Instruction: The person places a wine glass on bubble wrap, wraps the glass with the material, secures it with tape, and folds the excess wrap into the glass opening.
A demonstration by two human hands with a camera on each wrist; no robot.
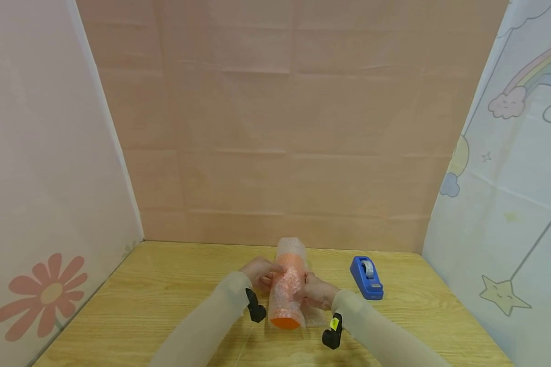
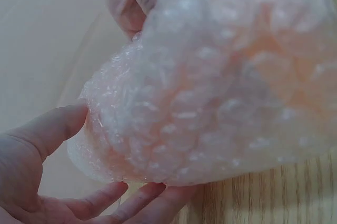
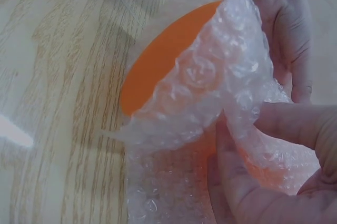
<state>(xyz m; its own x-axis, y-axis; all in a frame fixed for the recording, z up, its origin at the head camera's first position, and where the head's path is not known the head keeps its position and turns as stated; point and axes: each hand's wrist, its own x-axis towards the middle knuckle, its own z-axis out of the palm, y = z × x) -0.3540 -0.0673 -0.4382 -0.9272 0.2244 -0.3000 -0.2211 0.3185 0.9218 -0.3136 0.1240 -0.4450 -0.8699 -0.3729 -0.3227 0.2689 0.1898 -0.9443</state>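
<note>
An orange cylinder-like object (image 1: 285,323) lies lengthwise on the table inside clear bubble wrap (image 1: 289,280). Its flat orange end faces the near side, and the wrap extends beyond its far end. From the left, my left hand (image 1: 260,271) holds the wrapped object; the left wrist view has the thumb on one side and the fingers under it. On the other side, my right hand (image 1: 318,291) pinches a fold of the bubble wrap (image 3: 195,77) between thumb and fingers, as the right wrist view shows. A loose flap of wrap lies under the right hand.
To the right on the wooden table (image 1: 174,285) stands a blue tape dispenser (image 1: 367,278) with a roll of clear tape. A peach-coloured sheet (image 1: 275,127) hangs behind the table, and printed panels rise at both sides.
</note>
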